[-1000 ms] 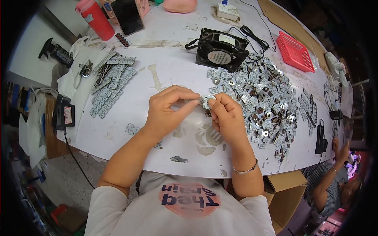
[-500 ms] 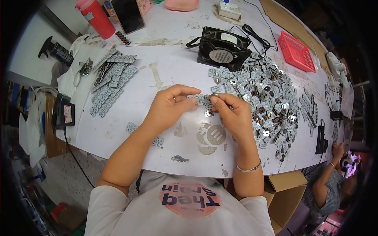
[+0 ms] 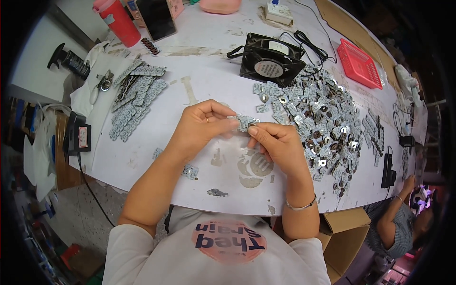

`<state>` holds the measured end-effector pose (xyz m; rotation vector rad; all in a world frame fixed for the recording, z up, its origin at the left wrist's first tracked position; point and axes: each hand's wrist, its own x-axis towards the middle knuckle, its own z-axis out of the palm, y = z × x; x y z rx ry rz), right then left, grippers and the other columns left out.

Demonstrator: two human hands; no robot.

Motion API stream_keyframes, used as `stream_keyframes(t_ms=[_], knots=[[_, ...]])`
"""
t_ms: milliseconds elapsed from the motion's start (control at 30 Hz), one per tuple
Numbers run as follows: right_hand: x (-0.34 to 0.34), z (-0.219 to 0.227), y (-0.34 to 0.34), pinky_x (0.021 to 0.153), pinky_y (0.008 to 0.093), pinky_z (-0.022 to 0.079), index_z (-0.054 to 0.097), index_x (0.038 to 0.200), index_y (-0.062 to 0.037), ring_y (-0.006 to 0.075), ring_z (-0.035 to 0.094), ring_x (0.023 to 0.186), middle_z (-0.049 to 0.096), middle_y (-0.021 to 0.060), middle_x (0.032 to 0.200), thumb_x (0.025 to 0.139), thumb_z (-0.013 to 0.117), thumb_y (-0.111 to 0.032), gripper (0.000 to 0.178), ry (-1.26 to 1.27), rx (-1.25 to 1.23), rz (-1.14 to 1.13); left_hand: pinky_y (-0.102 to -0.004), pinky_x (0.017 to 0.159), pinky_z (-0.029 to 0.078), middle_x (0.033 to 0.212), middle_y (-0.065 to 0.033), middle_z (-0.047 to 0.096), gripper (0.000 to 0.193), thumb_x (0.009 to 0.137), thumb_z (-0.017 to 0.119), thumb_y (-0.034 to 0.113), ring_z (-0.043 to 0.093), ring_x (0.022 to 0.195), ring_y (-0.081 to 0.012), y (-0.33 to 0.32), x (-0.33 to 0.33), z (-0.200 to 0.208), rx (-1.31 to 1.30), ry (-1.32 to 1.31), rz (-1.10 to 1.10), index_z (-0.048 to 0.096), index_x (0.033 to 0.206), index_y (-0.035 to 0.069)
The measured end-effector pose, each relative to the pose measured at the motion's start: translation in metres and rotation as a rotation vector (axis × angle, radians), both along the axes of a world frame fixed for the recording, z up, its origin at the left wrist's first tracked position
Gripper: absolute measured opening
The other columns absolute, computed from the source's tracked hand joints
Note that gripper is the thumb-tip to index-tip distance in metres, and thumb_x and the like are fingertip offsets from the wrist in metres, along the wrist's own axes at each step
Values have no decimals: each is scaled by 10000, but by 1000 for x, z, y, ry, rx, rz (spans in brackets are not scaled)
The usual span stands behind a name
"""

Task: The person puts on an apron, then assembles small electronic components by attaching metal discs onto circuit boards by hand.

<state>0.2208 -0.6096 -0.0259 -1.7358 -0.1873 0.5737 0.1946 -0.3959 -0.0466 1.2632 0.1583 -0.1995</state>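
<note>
Left hand (image 3: 195,129): thumb and fingers closed in pinch on left end of pale board strip (image 3: 244,122). Right hand (image 3: 281,146): thumb and forefinger pinched on right end. Strip held over bench (image 3: 137,164), between both hands, left of loose board pile (image 3: 325,126). Black fan (image 3: 271,57) beyond strip. Stacked strips (image 3: 137,102) well apart, left. Pink basket (image 3: 359,64) right of fan.

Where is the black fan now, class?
In the head view, the black fan sits upper right of centre, at the far end of the parts pile, left of the pink basket.
</note>
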Motion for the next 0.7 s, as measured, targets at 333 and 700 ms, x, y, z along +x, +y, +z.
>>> stream_keyframes(t_ms=[333,700], knots=[[-1,-5,3,503,182,353,751,887,1,6,463,579,614,-43,647,895,684,-155,170,26,51,-97,-230,687,532,863,-79,705,173,833,734,34,657,749,-100,0,-1,4,33,10,-23,665,982,-21],[-3,-12,3,450,184,364,691,831,-32,12,482,513,623,-24,672,917,660,-190,182,144,102,47,-276,669,575,834,-107,699,148,823,725,-5,679,706,-150,5,-1,9,-34,132,-153,666,957,-25]])
